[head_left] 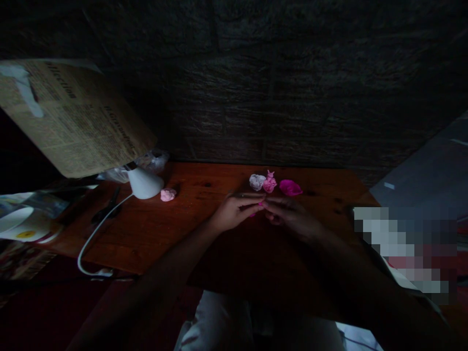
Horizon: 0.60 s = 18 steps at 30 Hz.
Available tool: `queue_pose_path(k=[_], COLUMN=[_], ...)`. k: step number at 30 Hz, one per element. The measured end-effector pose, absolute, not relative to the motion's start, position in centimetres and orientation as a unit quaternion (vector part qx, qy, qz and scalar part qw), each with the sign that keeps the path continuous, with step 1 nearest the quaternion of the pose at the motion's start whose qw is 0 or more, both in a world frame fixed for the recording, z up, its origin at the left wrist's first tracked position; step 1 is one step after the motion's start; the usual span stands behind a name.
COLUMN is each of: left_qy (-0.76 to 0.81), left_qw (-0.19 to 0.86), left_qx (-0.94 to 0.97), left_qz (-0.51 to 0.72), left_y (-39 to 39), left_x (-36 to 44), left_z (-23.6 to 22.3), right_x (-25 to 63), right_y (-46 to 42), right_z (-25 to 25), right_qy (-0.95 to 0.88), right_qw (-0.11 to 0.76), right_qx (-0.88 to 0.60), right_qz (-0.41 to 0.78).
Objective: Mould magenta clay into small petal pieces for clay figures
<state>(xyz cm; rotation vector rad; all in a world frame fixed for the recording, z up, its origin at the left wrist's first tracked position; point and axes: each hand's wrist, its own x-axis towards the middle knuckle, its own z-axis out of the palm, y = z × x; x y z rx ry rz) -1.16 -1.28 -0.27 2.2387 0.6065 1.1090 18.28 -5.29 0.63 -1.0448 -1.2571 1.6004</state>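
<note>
Over the middle of the wooden table, my left hand [236,210] and my right hand [294,217] meet at the fingertips. Between them they pinch a small piece of magenta clay [261,204], most of it covered by the fingers. Just beyond the hands stand a whitish, folded clay lump [257,182] and a light pink clay figure [269,183] with two small points on top. To their right lies a flattened magenta clay lump [290,187]. A pale pink clay lump [168,195] rests farther left.
A lamp with a white base [144,184] and a newsprint shade [78,119] stands at the left. Its white cable [83,248] hangs past the table edge. Dark scissors [109,207] and a white cup [24,224] lie nearby. A dark textured wall [256,97] rises behind.
</note>
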Motion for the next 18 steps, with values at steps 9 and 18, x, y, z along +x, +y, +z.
queue_pose_path(k=[9,18], left_qy=[0.233,0.233], left_qw=[0.291,0.270], left_qx=[0.831,0.833], left_qz=[0.413,0.422], left_y=[-1.26,-1.35], left_x=[-1.09,-1.01], left_z=[-0.61,-0.66], right_x=[18.53,18.16], right_y=[-5.09,-5.40], right_z=[0.49,0.55], right_qy=[-0.569,-0.578], right_qw=[0.408,0.429], right_qx=[-0.430,-0.440], right_qz=[0.570,0.537])
